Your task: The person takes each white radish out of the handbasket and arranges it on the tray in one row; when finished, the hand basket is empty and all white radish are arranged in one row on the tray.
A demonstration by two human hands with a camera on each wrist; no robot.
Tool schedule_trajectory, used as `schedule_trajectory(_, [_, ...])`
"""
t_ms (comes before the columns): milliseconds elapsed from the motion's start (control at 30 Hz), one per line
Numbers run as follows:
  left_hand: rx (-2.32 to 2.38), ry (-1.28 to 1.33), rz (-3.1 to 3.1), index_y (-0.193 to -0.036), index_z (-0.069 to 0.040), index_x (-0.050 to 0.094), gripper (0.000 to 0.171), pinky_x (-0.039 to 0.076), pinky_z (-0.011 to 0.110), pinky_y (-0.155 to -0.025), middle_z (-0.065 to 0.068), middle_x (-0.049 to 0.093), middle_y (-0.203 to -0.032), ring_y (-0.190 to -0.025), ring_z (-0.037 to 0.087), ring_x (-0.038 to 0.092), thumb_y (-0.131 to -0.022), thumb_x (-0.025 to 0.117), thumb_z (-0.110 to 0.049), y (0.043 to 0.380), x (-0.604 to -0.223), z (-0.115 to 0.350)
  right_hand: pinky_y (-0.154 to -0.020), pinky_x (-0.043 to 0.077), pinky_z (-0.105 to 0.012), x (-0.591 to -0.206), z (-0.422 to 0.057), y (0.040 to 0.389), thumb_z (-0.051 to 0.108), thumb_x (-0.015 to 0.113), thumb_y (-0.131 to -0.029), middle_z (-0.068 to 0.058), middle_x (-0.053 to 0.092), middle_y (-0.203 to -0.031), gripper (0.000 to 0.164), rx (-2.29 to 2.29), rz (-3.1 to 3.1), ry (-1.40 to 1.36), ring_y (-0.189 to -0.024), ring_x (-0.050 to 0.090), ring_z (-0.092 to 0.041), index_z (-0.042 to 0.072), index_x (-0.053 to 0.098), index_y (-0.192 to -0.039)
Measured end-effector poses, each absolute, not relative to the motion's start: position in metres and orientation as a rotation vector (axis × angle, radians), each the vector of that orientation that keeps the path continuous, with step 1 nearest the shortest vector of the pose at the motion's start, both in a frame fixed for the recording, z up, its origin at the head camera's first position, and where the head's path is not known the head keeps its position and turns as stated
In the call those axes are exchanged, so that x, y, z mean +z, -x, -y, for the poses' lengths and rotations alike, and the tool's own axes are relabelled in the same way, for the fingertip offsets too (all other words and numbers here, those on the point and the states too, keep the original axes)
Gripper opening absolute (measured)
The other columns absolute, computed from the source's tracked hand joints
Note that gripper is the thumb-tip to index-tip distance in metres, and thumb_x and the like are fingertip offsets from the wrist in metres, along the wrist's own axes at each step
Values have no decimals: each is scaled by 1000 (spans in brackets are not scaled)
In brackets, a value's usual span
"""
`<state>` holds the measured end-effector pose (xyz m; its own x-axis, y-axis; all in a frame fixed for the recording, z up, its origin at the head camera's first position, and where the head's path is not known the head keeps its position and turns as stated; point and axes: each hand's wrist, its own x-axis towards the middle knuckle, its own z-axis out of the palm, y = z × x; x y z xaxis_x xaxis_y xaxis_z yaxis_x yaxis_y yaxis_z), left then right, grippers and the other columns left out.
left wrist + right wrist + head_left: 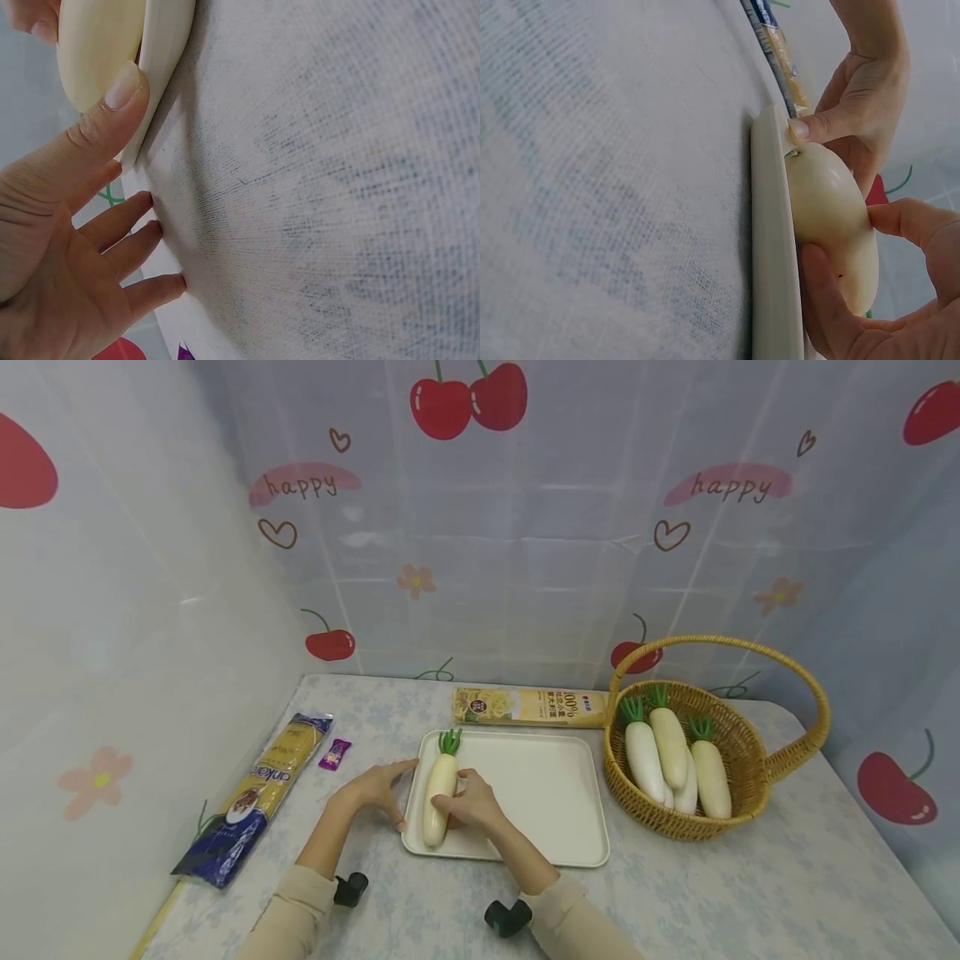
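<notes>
A white radish (441,793) with green leaf stubs lies lengthwise along the left side of a white tray (532,802). My right hand (474,803) pinches its body from the right, thumb and fingers on opposite sides, as the right wrist view shows of the radish (832,202). At the tray's left edge is my left hand (378,789), its fingers spread and fairly straight. In the left wrist view its thumb (124,94) touches the tray rim (161,60) close to the radish's blunt end, and the other fingers reach down near the tabletop.
Right of the tray, a wicker basket (757,793) with a tall handle holds several white radishes (671,747). A yellow pasta packet (528,707) lies behind the tray. To the left are a blue-and-gold pasta bag (255,797) and a small purple wrapped sweet (334,754).
</notes>
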<state>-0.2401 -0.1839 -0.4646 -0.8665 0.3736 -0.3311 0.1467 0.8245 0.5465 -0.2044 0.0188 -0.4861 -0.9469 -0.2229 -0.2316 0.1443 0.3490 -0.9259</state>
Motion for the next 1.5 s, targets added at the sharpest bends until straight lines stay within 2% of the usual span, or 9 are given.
schedule_trajectory(400, [714, -388, -2582, -145, -7, 36, 110, 32, 57, -106, 24, 38, -144, -132, 43, 33, -51, 92, -17, 241, -465, 184, -56, 53, -27, -478, -30, 196, 31, 69, -83, -11, 65, -85, 77, -1526, -2414, 170, -63, 66, -25, -10, 33, -137])
schedule_trajectory(600, [726, -390, -2575, -145, -7, 36, 111, 32, 56, -106, 23, 38, -144, -132, 42, 34, -50, 92, -16, 241, -467, 184, -56, 54, -29, -474, -52, 194, 28, 68, -84, -12, 62, -86, 76, -1529, -2423, 180, -62, 64, -22, -9, 32, -139])
schedule_trajectory(1000, [722, -394, -2577, -145, -7, 35, 112, 32, 56, -106, 23, 37, -145, -133, 42, 33, -49, 93, -16, 240, -467, 185, -64, 57, -40, -455, -133, 195, 27, 69, -85, -14, 62, -94, 76, -1552, -2449, 122, -74, 65, -28, -5, 31, -142])
schedule_trajectory(1233, [725, -402, -2579, -145, -6, 35, 113, 31, 56, -107, 23, 38, -145, -133, 42, 33, -49, 93, -16, 241, -468, 185, -72, 57, -45, -424, -190, 188, 25, 65, -88, -21, 61, -103, 74, -1505, -2465, 316, -79, 65, -34, -6, 25, -143])
schedule_trajectory(1500, [734, -409, -2574, -145, -6, 35, 113, 31, 55, -107, 22, 37, -145, -134, 41, 32, -48, 93, -16, 242, -468, 185, -70, 57, -38, -396, -239, 186, 24, 63, -91, -22, 60, -108, 72, -1409, -2622, 335, -84, 65, -29, -6, 24, -144])
